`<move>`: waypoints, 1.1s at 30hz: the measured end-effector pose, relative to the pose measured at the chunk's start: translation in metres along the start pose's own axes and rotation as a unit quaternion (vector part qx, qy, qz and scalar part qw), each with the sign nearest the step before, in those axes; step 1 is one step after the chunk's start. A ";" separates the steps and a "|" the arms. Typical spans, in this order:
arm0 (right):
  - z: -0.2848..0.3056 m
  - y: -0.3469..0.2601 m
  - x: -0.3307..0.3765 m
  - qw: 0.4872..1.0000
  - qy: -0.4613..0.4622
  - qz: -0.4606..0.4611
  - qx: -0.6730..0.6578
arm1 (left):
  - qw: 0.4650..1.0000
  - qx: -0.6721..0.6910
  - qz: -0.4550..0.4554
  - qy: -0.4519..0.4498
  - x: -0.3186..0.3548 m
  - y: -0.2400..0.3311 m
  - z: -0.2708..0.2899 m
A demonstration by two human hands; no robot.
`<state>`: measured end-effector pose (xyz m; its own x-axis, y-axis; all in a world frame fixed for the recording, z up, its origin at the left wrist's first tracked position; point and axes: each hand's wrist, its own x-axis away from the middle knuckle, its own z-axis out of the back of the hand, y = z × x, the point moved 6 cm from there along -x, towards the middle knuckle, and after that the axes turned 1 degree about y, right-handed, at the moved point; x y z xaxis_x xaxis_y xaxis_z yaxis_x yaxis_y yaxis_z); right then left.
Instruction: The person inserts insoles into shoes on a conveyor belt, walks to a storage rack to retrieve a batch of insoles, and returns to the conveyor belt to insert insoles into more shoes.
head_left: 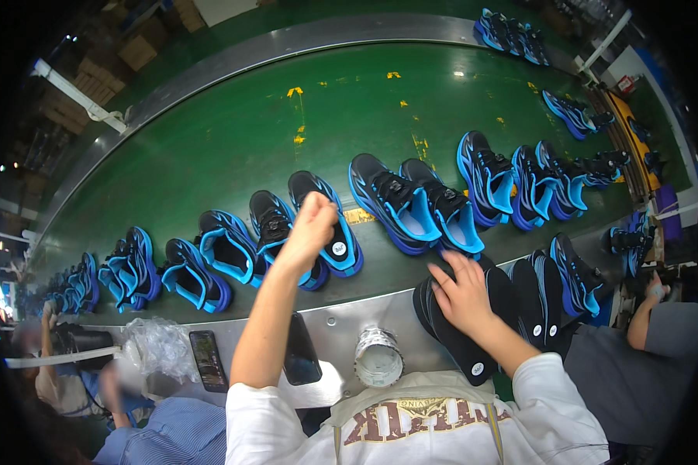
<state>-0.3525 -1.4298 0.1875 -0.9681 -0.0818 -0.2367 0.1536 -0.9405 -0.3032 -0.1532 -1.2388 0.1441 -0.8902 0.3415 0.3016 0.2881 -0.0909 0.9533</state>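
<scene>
Black and blue sneakers stand in a row on the green conveyor belt (233, 139). My left hand (312, 225) is closed in a fist over one sneaker (347, 232), whose heel shows a round white sticker inside. Whatever the fist may hold is hidden. Just left of it stands another sneaker (270, 221), partly covered by my forearm. My right hand (467, 294) lies with its fingers apart on black insoles (450, 337) at the metal edge. More insoles (526, 298) with round white stickers lie to its right. A pair of sneakers (392, 198) stands between my hands, on the belt.
Along the metal ledge (275, 329) are two phones (208, 360) (301, 360), a tape-wrapped cup (378, 358) and crumpled clear plastic (159, 349). A person (171, 430) sits at the left, another (647, 364) at the right. More sneakers (512, 37) stand on the far ledge.
</scene>
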 end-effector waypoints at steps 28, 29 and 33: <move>-0.003 0.022 -0.083 0.994 -0.065 0.083 0.036 | 0.917 -0.380 -0.104 0.071 -0.036 0.000 -0.083; -0.023 0.023 -0.090 0.992 -0.090 0.069 0.058 | 0.921 -0.361 -0.114 0.090 -0.034 -0.001 -0.081; -0.080 0.029 -0.115 0.986 -0.136 -0.045 0.082 | 0.937 -0.304 -0.119 0.125 -0.035 -0.006 -0.084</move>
<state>-0.2205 -1.4213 0.1316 -0.9971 -0.0598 0.0470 0.0520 -0.9869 -0.1530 -0.1535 -1.3284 0.1289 -0.9805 0.1966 0.0018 -0.1152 -0.5819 0.8051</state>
